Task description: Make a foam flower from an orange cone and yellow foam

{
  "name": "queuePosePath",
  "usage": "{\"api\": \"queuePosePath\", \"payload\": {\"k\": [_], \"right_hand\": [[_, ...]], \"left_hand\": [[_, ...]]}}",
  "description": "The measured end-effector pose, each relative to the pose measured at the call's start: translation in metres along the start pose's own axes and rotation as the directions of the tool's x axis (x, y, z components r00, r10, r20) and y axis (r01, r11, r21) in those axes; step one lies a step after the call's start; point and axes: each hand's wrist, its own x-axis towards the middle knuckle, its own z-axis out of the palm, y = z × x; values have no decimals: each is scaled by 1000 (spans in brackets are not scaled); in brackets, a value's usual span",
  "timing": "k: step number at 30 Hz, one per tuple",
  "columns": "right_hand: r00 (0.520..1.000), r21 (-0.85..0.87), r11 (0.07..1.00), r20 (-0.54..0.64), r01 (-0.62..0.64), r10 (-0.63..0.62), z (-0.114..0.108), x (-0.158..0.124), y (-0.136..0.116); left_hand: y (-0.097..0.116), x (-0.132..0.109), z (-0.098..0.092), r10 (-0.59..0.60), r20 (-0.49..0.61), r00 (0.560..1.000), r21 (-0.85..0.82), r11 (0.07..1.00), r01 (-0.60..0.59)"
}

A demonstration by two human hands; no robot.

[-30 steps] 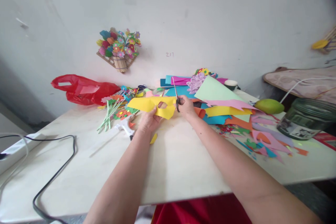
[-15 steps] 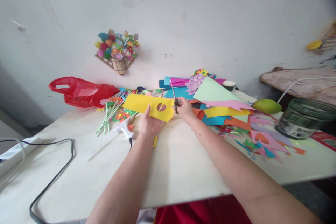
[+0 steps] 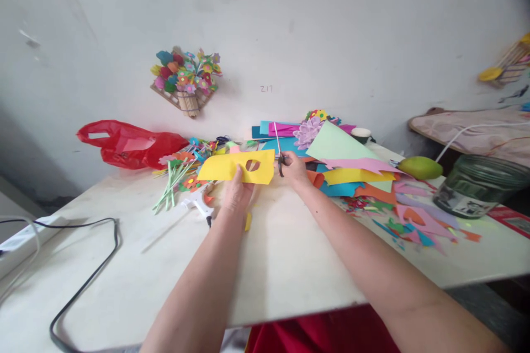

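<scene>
A yellow foam or paper sheet with a round hole near its right end is pinched in my left hand, thumb on top and fingers beneath. My right hand grips black-handled scissors, their blades pointing up and away, just right of the sheet's right edge and apart from it. Below my left hand a small yellow piece lies on the table. To the left of that hand is a white glue gun.
Paper flowers and pale green stems lie by a red plastic bag. Coloured sheets and scraps cover the right side, near a green mango and a glass jar. A black cable crosses the left.
The yellow sheet has levelled out, its right edge now more upright. The scissors have shifted slightly right, away from the sheet, still in my right hand.
</scene>
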Motion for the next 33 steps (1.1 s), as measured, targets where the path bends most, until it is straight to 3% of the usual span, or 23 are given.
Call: {"api": "queuePosePath", "payload": {"k": [3, 6, 9, 11, 14, 17, 20, 28, 33], "right_hand": [[999, 63, 997, -20, -38, 39, -4, -3, -11], [979, 151, 986, 201, -74, 43, -10, -11, -23], [871, 118, 984, 488, -133, 59, -16, -19, -30], [787, 65, 985, 611, -158, 86, -21, -22, -30], [704, 5, 981, 698, -192, 134, -26, -21, -27], [656, -13, 975, 738, -220, 158, -29, -19, -23], [654, -9, 971, 737, -240, 169, -27, -19, -21], [746, 87, 954, 644, -288, 167, -12, -28, -20], [749, 148, 932, 642, -331, 164, -7, -31, -23]], "left_hand": [[3, 1, -2, 56, -6, 998, 29, 998, -56], [4, 2, -5, 45, -18, 999, 17, 999, -45], [4, 3, -7, 40, -35, 999, 6, 999, -40], [5, 4, -8, 39, -54, 998, 2, 999, -38], [6, 5, -8, 52, -93, 994, -19, 998, -54], [6, 7, -10, 79, -103, 992, -41, 996, -83], [5, 9, -10, 93, -107, 990, -38, 995, -97], [0, 5, -5, 92, -67, 993, -21, 995, -94], [-1, 2, -2, 101, -75, 992, -35, 994, -104]]}}
